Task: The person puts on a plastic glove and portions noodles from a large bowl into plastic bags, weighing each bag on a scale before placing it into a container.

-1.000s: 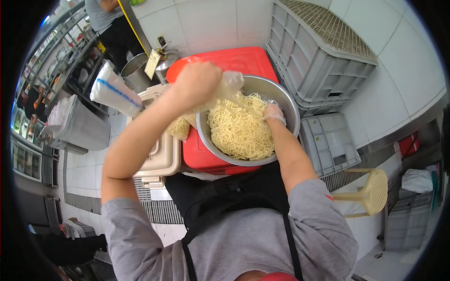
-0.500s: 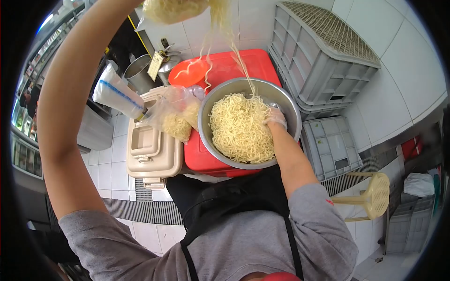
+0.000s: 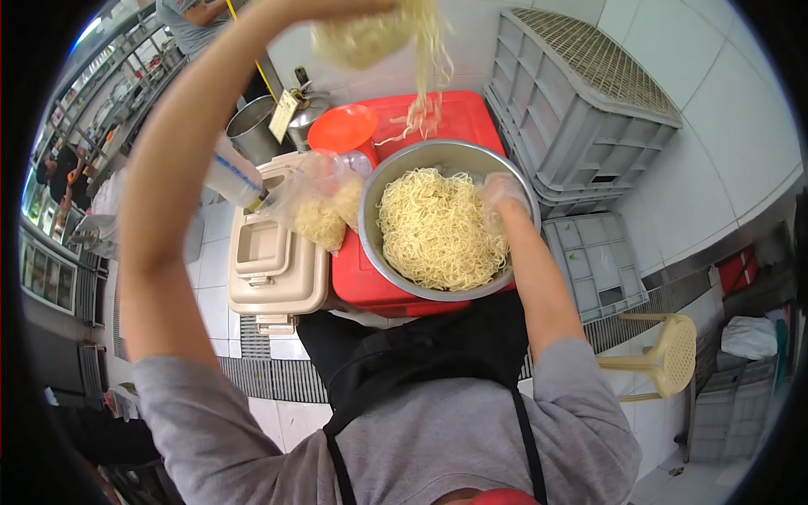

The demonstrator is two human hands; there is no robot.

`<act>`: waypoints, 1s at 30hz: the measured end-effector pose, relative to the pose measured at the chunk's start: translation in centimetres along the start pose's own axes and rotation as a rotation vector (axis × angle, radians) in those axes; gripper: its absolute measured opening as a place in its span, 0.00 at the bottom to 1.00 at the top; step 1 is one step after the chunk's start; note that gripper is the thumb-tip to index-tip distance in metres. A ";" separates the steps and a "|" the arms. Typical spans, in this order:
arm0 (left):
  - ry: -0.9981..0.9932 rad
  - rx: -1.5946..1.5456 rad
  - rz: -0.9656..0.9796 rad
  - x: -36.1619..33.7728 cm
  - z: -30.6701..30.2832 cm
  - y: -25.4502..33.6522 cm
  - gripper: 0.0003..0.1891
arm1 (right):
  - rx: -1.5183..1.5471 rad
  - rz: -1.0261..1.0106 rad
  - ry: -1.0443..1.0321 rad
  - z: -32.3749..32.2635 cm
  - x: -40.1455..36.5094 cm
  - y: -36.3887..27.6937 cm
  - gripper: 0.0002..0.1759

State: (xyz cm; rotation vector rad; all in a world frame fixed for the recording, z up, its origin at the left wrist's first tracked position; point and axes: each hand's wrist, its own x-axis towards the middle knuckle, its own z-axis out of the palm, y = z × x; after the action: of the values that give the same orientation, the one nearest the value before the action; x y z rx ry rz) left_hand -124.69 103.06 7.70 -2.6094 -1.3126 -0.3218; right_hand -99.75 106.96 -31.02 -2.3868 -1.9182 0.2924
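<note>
My left hand [image 3: 374,7] is raised at the top edge of the view, mostly cut off and blurred. A clump of pale yellow noodles [image 3: 427,50] hangs from it, the loose strands dangling above the red lid behind the bowl. Below, a wide steel bowl [image 3: 368,234] holds a large heap of thin noodles [image 3: 438,231]. My right hand [image 3: 503,195], in a clear plastic glove, reaches inside the bowl at its right wall, beside the heap. Its fingers are partly hidden by the glove and wrist.
The bowl stands on a red container [image 3: 353,282]. To its left are plastic bags of noodles [image 3: 320,223], a beige lidded box [image 3: 278,290] and an orange-red bowl [image 3: 343,126]. Grey crates [image 3: 555,109] stack at right, near a beige stool [image 3: 673,358]. Another person [image 3: 194,25] stands at back left.
My left hand and the hanging noodles have swung right; the long strands no longer reach into the bowl. My right hand has shifted slightly up and right along the bowl wall.
</note>
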 end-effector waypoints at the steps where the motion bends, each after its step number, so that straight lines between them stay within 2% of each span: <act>1: 0.112 -0.028 0.072 -0.1 2.9 -1.1 0.32 | -0.003 0.002 0.004 -2.2 -0.9 -0.2 0.15; 2: 0.118 -0.030 0.072 -0.4 5.9 -1.9 0.32 | 0.266 0.014 0.078 -5.1 -2.2 -0.8 0.18; 3: 0.255 -0.186 0.165 -0.5 9.0 -2.7 0.30 | 0.535 0.025 0.157 -7.1 -2.9 -1.3 0.20; 4: 0.389 -0.344 0.260 -0.5 11.8 -3.0 0.28 | 0.531 0.027 0.166 -7.7 -3.7 -1.7 0.20; 6: 0.394 -0.550 0.178 -1.1 16.5 -2.4 0.21 | 1.446 -0.572 0.052 -7.8 -5.4 -2.7 0.28; 8: 0.068 -0.756 -0.056 -2.2 18.9 -1.4 0.29 | 1.555 -1.001 -0.190 -1.8 -2.0 -4.9 0.35; 9: 0.074 -0.761 -0.057 -2.7 20.6 -1.2 0.29 | 1.547 -1.002 -0.192 -2.4 -3.8 -6.1 0.35; 11: 0.345 -0.982 0.124 -3.8 24.7 -1.1 0.28 | 1.474 -0.562 -0.160 -4.5 -10.0 -8.0 0.23; 12: 0.351 -0.981 0.118 -4.3 26.4 -1.5 0.28 | 1.470 -0.567 -0.165 -4.2 -9.1 -7.5 0.23; 14: 0.003 -1.259 0.057 -5.5 29.3 -2.5 0.31 | 0.801 -0.551 -0.057 -4.2 -6.6 -6.5 0.23; 15: 0.005 -1.262 0.048 -6.1 30.8 -2.5 0.31 | 0.800 -0.554 -0.065 -4.6 -6.1 -6.6 0.23; 17: -0.128 -1.182 0.172 -7.0 33.0 -1.8 0.33 | 0.419 -0.577 0.041 -7.9 -6.5 -7.7 0.17; 18: -0.065 -1.057 0.128 -7.4 33.9 -1.3 0.35 | 0.182 -0.876 0.254 -7.3 -3.9 -7.7 0.16; 20: -0.076 -1.087 0.076 -7.4 32.8 0.1 0.32 | 0.326 -0.947 0.290 -11.7 -4.4 -9.1 0.16; 21: -0.087 -1.115 0.020 -7.4 32.4 0.6 0.30 | 0.439 -0.742 0.280 -14.4 -6.7 -10.2 0.14; 22: -0.086 -1.118 0.018 -7.5 32.6 0.9 0.30 | 0.242 -0.695 0.361 -16.5 -7.8 -10.9 0.15; 24: -0.059 -1.032 -0.085 -7.2 33.2 1.0 0.24 | 0.935 -0.568 0.167 -17.3 -5.4 -10.5 0.16; 25: -0.058 -1.031 -0.083 -7.1 33.7 0.8 0.24 | 0.934 -0.568 0.169 -18.6 -6.1 -10.8 0.16; 27: -0.073 -0.963 -0.103 -7.0 34.6 0.6 0.19 | 1.415 -0.491 0.175 -22.2 -8.4 -11.5 0.14; 29: -0.036 -1.010 -0.123 -7.3 34.2 0.5 0.18 | 1.121 -0.919 0.460 -23.8 -6.6 -10.5 0.13; 30: 0.001 -1.053 -0.149 -7.6 34.0 0.5 0.18 | 1.373 -0.796 0.367 -25.4 -5.7 -10.4 0.13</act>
State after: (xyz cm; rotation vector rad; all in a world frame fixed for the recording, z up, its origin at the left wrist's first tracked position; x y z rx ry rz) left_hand -125.21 106.39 -26.96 -3.2566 -1.6320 -1.3533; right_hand -106.11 105.38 -3.80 -0.7001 -1.4627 0.7058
